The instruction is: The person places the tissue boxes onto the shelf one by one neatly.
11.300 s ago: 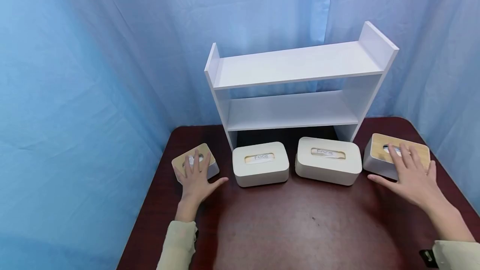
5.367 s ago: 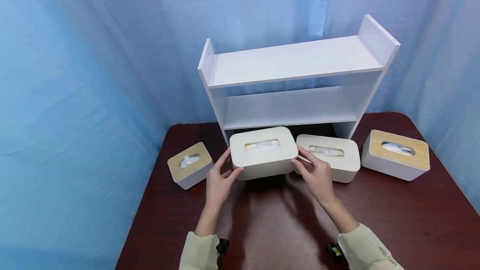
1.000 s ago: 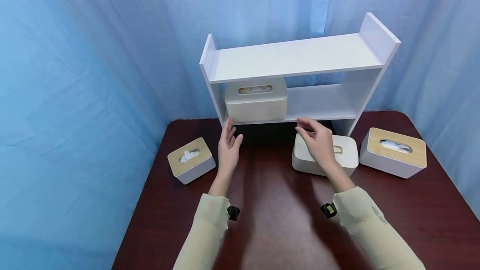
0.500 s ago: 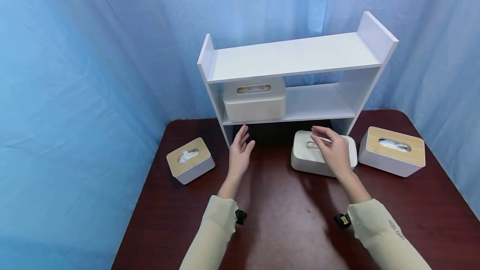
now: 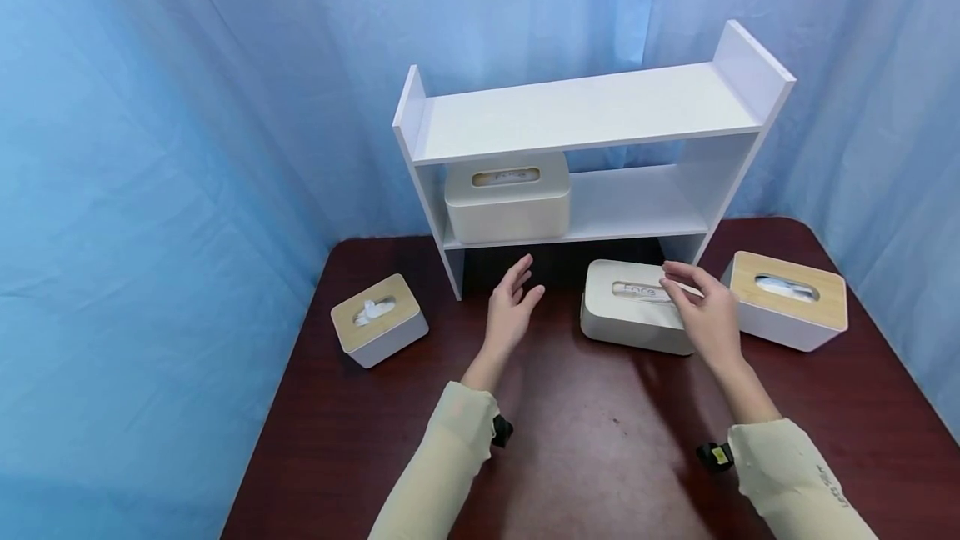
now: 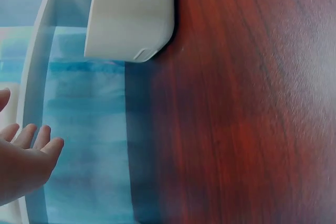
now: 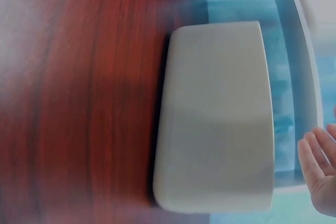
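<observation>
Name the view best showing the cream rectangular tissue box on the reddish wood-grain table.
Head: the cream rectangular tissue box shows top, slot and front, though the right hand hides part. Right wrist shows mainly one long side; left wrist, a cropped end.

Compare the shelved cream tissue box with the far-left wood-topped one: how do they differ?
The cream tissue box sits on the lower shelf, the wood-topped tissue box on the table. The cream box shows lettering in its slot; the wood-topped box, white tissue. Both have an opening on top.
</observation>
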`<state>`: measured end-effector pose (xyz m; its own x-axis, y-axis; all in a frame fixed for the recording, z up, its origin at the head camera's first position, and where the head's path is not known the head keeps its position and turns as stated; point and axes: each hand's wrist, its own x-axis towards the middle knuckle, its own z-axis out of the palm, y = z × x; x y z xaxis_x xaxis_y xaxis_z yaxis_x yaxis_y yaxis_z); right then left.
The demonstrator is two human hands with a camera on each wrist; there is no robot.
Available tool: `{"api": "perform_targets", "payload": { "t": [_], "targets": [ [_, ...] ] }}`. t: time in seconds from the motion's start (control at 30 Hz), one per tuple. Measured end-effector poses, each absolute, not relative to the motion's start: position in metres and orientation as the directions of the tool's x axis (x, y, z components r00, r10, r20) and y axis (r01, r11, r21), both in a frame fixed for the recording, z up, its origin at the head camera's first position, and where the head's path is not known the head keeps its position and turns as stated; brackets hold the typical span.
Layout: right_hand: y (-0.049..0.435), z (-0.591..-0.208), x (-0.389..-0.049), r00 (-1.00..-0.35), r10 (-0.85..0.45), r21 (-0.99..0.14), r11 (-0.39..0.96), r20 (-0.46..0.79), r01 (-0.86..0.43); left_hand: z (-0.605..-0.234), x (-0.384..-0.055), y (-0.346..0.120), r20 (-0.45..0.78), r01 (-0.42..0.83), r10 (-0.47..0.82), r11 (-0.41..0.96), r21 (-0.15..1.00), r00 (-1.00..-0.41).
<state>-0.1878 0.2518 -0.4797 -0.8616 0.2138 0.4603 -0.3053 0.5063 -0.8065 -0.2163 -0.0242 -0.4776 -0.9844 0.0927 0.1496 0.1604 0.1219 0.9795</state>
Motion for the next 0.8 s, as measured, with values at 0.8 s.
{"api": "perform_targets", "payload": {
  "t": [0.8],
  "targets": [
    [0.286, -0.52, -0.158, -0.82, 0.342, -0.788, 0.583, 0.458, -0.197, -0.508, -0.215, 0.025, 0.029, 0.066, 0.179, 0.205, 0.977, -0.983]
  ]
}}
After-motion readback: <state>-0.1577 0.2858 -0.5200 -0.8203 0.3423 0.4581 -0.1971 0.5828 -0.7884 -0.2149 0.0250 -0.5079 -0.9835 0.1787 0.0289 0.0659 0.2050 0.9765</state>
